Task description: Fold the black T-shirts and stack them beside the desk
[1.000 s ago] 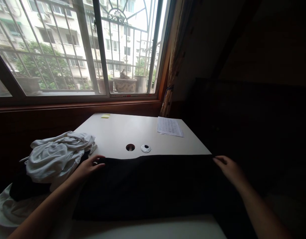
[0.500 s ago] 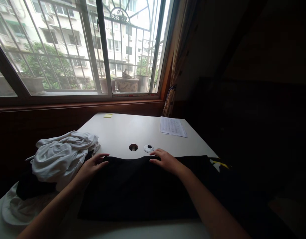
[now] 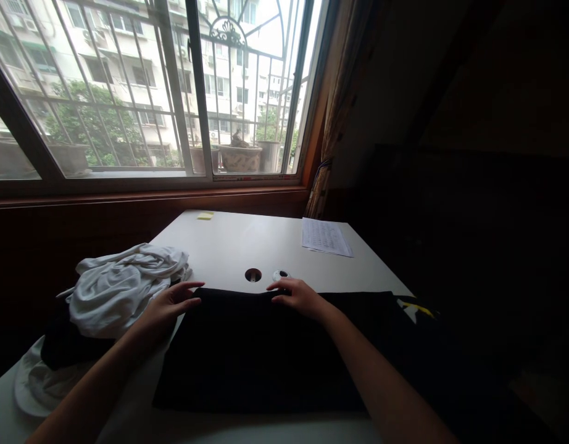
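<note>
A black garment point(image 3: 266, 351) lies spread on the white table point(image 3: 229, 246), with a white and yellow print near its right end. At the garment's far left corner is my left hand point(image 3: 176, 300), thumb and fingers apart, the tips touching the cloth edge. My right hand point(image 3: 296, 297) rests at the middle of the far edge, its thumb on the cloth and its fingers just over the edge, parted from the thumb. Neither hand visibly grips the fabric.
Crumpled white and black clothes point(image 3: 122, 290) are heaped on the left. Behind the garment are a round hole point(image 3: 253, 275) and a round cover point(image 3: 281, 275). Printed sheets point(image 3: 326, 237) lie at the back right, a yellow note point(image 3: 205, 216) at the back left, before a barred window.
My right hand has moved slightly left along the garment's far edge, and that edge looks straighter. The whole view has shifted a little.
</note>
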The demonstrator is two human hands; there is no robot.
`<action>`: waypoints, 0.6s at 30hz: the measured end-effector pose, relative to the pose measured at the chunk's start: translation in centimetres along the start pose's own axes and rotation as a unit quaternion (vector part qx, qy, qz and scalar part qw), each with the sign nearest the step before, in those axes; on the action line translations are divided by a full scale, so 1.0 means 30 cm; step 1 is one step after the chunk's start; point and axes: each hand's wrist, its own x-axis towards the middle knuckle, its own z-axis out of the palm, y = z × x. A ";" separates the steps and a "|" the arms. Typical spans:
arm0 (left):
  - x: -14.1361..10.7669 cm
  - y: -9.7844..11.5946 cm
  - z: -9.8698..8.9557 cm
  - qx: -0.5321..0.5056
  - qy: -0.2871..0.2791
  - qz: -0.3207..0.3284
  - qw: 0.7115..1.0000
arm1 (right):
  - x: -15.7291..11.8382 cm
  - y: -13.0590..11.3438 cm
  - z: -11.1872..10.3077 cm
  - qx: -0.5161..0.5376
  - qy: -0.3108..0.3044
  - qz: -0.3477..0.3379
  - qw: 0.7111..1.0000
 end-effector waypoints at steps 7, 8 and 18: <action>-0.032 0.085 -0.044 0.141 -0.028 0.097 0.985 | -0.089 -0.063 -0.012 -0.034 0.069 -0.086 0.993; -0.037 0.101 -0.047 0.155 -0.033 0.104 0.982 | -0.097 -0.073 -0.013 -0.032 0.075 -0.088 0.993; -0.123 0.148 -0.015 0.019 -0.123 0.079 0.989 | -0.233 -0.199 -0.020 -0.008 0.085 -0.120 0.989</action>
